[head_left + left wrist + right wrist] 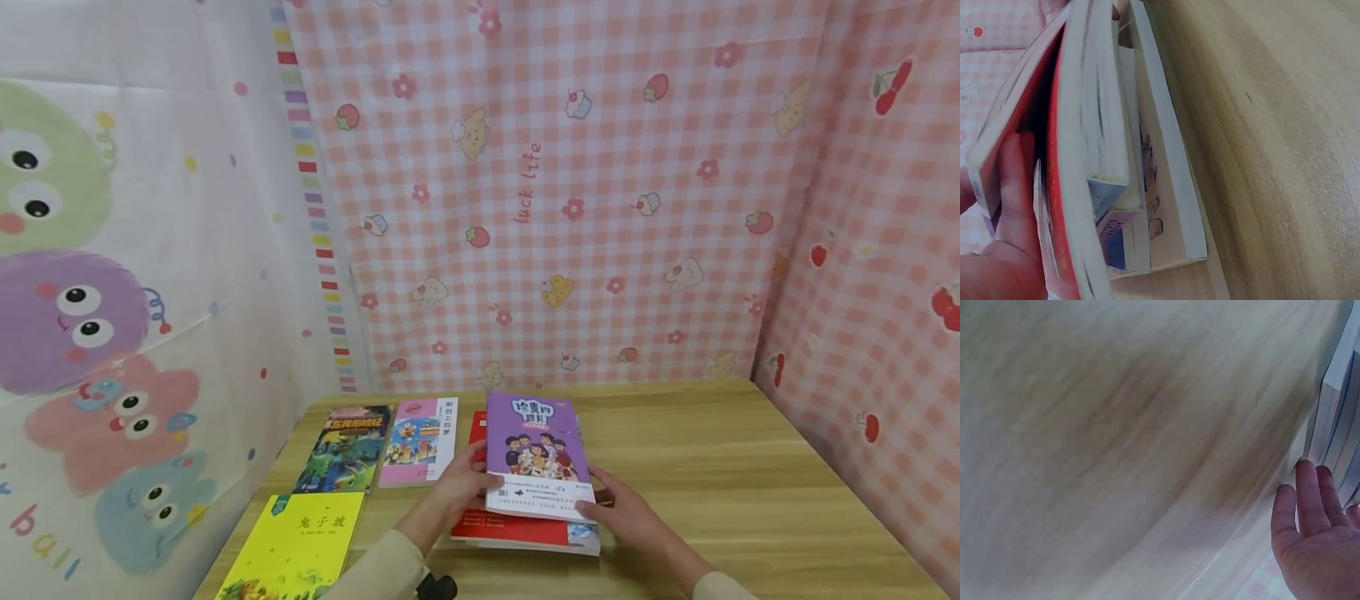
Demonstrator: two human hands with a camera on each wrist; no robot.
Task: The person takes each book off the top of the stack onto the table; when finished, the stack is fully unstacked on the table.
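A purple picture book (536,433) with a white lower band lies over a red book (510,528) in the middle of the table. My left hand (459,487) grips its left edge, thumb on the cover. In the left wrist view, the left hand's fingers (1017,181) reach into the gap between the purple book and the red cover (1055,206). More books (1110,125) are stacked underneath. My right hand (626,517) holds the purple book's lower right corner, thumb on top. In the right wrist view its fingers (1313,500) lie along the stack's page edges (1329,419).
On the left of the wooden table (720,483) lie a yellow book (300,537), a dark green jungle-cover book (345,454) and a pink book (408,442). A small black object (437,587) shows beside the left sleeve. Patterned cloth (555,192) hangs around the table.
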